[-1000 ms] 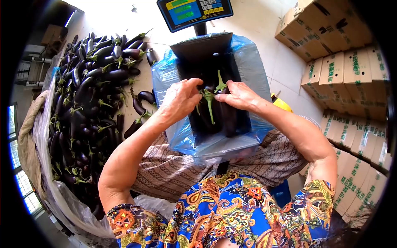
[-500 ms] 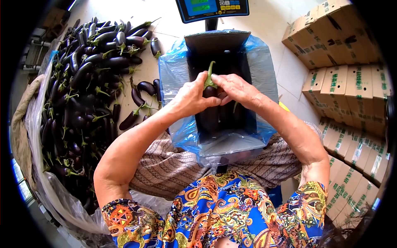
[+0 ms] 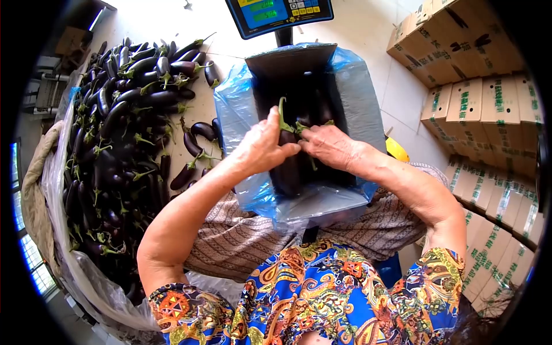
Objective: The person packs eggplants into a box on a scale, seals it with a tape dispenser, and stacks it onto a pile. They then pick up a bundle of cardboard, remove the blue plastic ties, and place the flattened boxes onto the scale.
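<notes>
A lidless box (image 3: pixel 294 60) lined with blue plastic stands between my knees, with several dark purple eggplants inside. My left hand (image 3: pixel 265 144) is closed around the top of one eggplant (image 3: pixel 287 172), which lies lengthwise at the box's left side. Its green stem (image 3: pixel 282 115) sticks up past my fingers. Beside it, my right hand (image 3: pixel 330 146) is down in the box with its fingers curled together at the green cap (image 3: pixel 300 126) of another eggplant; the fingertips are partly hidden. Blue plastic liner (image 3: pixel 359 98) hangs over the box's sides.
To the left lies a big heap of eggplants (image 3: pixel 115 149) on clear plastic sheeting (image 3: pixel 54 190). A few loose eggplants (image 3: pixel 190 141) are near the box. A digital scale display (image 3: pixel 282 14) rises behind it. Cardboard boxes (image 3: pixel 483 115) are stacked at the right, near a yellow object (image 3: pixel 397 149).
Both hands have moved lower, and the eggplant between them now lies in the box. My right hand has left its stem and shifted right to another cap. The view has tilted slightly.
</notes>
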Demonstrator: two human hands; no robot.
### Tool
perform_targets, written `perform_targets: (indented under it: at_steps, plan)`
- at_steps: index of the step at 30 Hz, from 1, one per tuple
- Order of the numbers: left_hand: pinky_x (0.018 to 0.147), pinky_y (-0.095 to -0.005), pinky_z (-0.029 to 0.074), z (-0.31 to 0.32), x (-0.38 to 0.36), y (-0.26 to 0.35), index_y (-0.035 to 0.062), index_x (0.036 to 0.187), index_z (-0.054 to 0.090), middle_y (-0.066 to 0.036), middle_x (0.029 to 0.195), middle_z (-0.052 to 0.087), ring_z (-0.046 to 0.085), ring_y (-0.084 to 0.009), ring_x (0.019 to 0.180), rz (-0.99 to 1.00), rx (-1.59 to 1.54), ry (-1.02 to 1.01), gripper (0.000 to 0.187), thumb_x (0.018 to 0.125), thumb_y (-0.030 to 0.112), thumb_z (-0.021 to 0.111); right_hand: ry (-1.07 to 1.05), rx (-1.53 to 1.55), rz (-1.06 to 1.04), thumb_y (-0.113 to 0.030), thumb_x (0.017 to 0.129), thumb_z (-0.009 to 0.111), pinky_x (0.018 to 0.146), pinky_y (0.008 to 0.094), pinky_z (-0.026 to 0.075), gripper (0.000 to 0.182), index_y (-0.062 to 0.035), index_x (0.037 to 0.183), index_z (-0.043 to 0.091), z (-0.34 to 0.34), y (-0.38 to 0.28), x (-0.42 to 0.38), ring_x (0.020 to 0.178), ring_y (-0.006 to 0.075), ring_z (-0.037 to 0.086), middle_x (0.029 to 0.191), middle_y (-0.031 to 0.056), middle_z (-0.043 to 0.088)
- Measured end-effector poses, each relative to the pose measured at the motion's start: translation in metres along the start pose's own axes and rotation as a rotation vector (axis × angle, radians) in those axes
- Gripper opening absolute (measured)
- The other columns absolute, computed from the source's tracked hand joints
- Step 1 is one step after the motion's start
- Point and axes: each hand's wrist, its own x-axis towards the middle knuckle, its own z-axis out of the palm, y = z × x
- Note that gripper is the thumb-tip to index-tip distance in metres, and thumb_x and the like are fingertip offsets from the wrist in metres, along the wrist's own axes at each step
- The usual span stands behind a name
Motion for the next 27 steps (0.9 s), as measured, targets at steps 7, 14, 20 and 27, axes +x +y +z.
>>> perform_targets:
  at_steps: [7,14,20,27]
  plan:
    - [0.086,-0.0480,0.050,0.029,0.008,0.003,-0.0164,0.141,0.016,-0.038,0.100,0.061,0.062,-0.0485,0.097,-0.124,0.015,-0.162,0.100,0.078,0.034,0.075,-0.087,0.116,0.015,-0.005,0.071,0.064,0.081,0.0380,0.051,0.023,-0.0069,0.093,0.066,-0.001,0.007,-0.010,0.095,0.0273,0.060,0.094,0.0088,0.062]
    - [0.073,-0.0498,0.053,0.038,0.008,-0.001,-0.0149,0.140,0.018,-0.035,0.083,0.063,0.064,-0.0494,0.081,-0.061,0.069,-0.117,0.093,0.083,0.034,0.072,-0.254,0.401,0.161,-0.002,0.069,0.063,0.081,0.0417,0.050,0.033,-0.0122,0.100,0.070,-0.007,0.023,-0.005,0.092,0.0311,0.061,0.091,0.0117,0.065]
    - [0.067,-0.0510,0.053,0.046,0.017,-0.004,-0.0144,0.141,0.018,-0.033,0.074,0.063,0.065,-0.0478,0.072,-0.095,0.162,-0.193,0.082,0.089,0.028,0.064,-0.275,0.285,0.131,-0.004,0.074,0.060,0.077,0.0440,0.052,0.029,-0.0111,0.100,0.069,-0.004,0.019,-0.002,0.088,0.0330,0.062,0.088,0.0129,0.065]
    - [0.071,-0.0515,0.053,0.052,0.027,-0.010,-0.0145,0.137,0.026,-0.033,0.077,0.064,0.066,-0.0476,0.078,-0.134,0.164,-0.207,0.083,0.087,0.038,0.066,-0.203,-0.022,0.024,-0.015,0.074,0.061,0.073,0.0380,0.049,0.013,-0.0084,0.082,0.069,-0.010,-0.014,-0.014,0.086,0.0262,0.059,0.084,0.0097,0.065]
